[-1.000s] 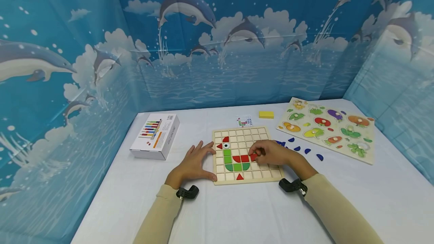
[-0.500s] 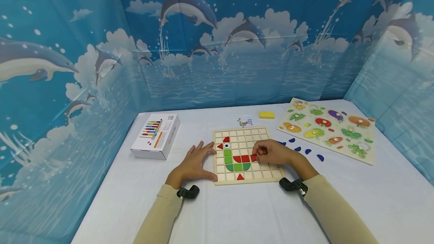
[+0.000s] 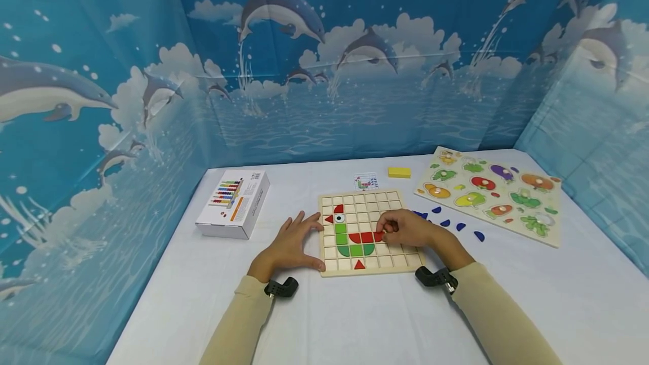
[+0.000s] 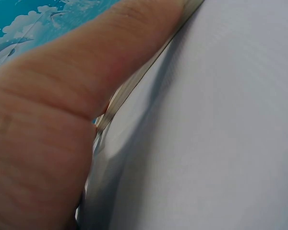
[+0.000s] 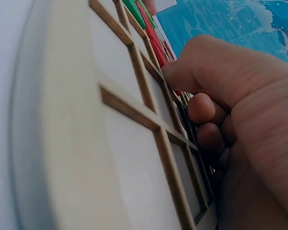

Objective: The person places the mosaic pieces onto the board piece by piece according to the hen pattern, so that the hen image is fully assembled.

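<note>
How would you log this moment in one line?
left hand: spread, touching left edge of grid board | right hand: fingers curled at red piece | blue pieces: right of board | picture card: beyond board

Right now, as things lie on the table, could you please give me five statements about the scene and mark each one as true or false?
1. The left hand touches the wooden grid board at its left edge. True.
2. The right hand has its fingers at a green square. False: the fingers are at a red piece.
3. Blue semicircles lie to the right of the grid board. True.
4. The yellow block lies on the grid board. False: the yellow block lies on the white tablecloth, beyond the board.
5. A red triangle is in the row of the grid board nearest the person. True.
</note>
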{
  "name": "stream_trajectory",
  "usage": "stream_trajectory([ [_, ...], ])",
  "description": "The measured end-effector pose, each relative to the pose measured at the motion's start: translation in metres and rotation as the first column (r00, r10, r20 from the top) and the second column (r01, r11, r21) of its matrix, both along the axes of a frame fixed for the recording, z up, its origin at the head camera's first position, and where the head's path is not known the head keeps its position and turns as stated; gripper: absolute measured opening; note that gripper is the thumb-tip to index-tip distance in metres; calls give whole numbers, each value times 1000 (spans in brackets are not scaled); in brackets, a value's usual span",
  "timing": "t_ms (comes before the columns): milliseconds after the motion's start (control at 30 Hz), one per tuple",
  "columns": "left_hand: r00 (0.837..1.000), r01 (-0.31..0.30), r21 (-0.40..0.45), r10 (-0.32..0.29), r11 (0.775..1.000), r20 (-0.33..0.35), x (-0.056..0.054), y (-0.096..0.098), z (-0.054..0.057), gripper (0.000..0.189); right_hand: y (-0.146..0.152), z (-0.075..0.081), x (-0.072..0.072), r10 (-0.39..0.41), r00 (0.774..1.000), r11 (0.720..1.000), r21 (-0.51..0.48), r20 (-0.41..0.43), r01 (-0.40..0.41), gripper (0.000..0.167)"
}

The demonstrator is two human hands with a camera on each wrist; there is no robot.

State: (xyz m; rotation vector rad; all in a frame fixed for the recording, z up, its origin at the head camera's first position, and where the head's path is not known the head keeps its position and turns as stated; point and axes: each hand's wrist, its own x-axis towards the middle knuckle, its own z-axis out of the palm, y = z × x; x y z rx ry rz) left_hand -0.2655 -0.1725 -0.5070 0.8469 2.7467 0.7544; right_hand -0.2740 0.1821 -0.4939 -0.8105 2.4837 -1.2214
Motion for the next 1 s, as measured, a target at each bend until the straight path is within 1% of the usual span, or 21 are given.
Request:
stream_trajectory([
  [67,1000,-1,-4,1,1000,5,0,0,0,91,0,0,1,0,1000,1000,0,2,0,16],
  [500,1000,7,-3,-7,1000,-16,-1,-1,-1,91,0,0,0,18,1000,1000,-5,-12,-18,17],
  [1000,1000,9,-7,-9,1000,-18,-1,-1,-3,90,-1,-1,1,-23,1000,1000,-1,6,23,19],
])
